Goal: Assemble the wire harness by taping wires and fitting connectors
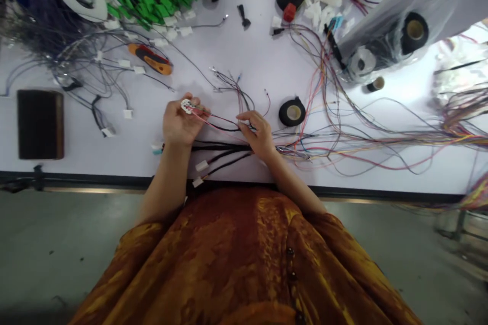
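Note:
My left hand (183, 121) is closed around a white multi-hole connector (186, 106), held above the table with its face turned up. Thin red and dark wires (217, 121) run from that connector toward my right hand (259, 133). The thumb and forefinger of the right hand are pinched together on a thin wire; its end is too small to make out. Beneath both hands lies a wire harness with black-sleeved branches (224, 147). Two of these branches end in white plugs (202, 165) near the table's front edge. Loose wire ends (229, 78) lie just beyond my hands.
A roll of black tape (292, 111) lies right of my right hand. An orange cutter knife (150, 59) and a dark box (40, 124) are on the left. Green-tagged cables (163, 2) pile up at the back left. Long wires (381, 137) stretch away right, below a plastic-wrapped roll (404, 15).

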The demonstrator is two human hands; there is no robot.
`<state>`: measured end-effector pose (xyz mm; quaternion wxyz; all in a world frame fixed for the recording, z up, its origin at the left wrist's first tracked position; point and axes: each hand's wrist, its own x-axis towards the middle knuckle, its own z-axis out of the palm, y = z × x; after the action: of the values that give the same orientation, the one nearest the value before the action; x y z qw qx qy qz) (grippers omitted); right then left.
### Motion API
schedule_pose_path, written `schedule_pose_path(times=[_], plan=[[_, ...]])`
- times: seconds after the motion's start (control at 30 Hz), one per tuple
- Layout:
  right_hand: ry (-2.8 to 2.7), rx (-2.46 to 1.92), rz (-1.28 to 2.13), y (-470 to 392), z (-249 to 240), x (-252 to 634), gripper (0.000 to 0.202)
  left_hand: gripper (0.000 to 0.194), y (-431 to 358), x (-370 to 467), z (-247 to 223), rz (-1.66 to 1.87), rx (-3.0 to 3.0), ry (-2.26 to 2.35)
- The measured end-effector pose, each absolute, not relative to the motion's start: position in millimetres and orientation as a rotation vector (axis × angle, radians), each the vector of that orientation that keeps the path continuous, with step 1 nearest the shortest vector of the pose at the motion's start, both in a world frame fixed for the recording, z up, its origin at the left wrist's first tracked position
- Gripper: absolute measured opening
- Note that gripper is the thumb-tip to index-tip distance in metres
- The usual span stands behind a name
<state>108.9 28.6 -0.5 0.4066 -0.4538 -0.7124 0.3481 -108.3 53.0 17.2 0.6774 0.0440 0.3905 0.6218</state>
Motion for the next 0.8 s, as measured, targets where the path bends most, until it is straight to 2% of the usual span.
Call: schedule_pose_path(times=[0.07,0.2,0.43,0.53,0.63,0.73,0.8], plan=[[-1.754,-1.18,0.843,26.6,7.1,122.6,0.015,0.035,53.0,-110.5,18.6,1.405,0.071,0.866],[-1.741,-1.298,0.789,14.6,30.3,165.6,0.014,0.025,50.9,-107.1,20.3,1.404,0.093,0.937],[-1.851,-1.412,0.786,-9.9,45.8,227.5,0.013,0.042,51.7,-99.4,15.3,1.329,0.137,1.141],[-1.984,-1.464,0.861,-13.5,40.2,226.8,0.012,0.045,51.5,-98.6,16.0,1.304,0.084,1.166],[-2.114,-1.619,0.824,-12.9,33.0,211.0,0.02,0.046,51.6,-97.8,20.0,1.287,0.022,1.117],[-2.199,-1.627,0.81,-7.1,29.4,194.4,0.005,0.044,52.7,-97.0,24.3,1.262,-0.015,1.118],[-2.158,-1.515,0.842,1.7,30.9,191.2,0.008,0.041,54.1,-95.9,26.7,1.257,-0.024,1.141]])
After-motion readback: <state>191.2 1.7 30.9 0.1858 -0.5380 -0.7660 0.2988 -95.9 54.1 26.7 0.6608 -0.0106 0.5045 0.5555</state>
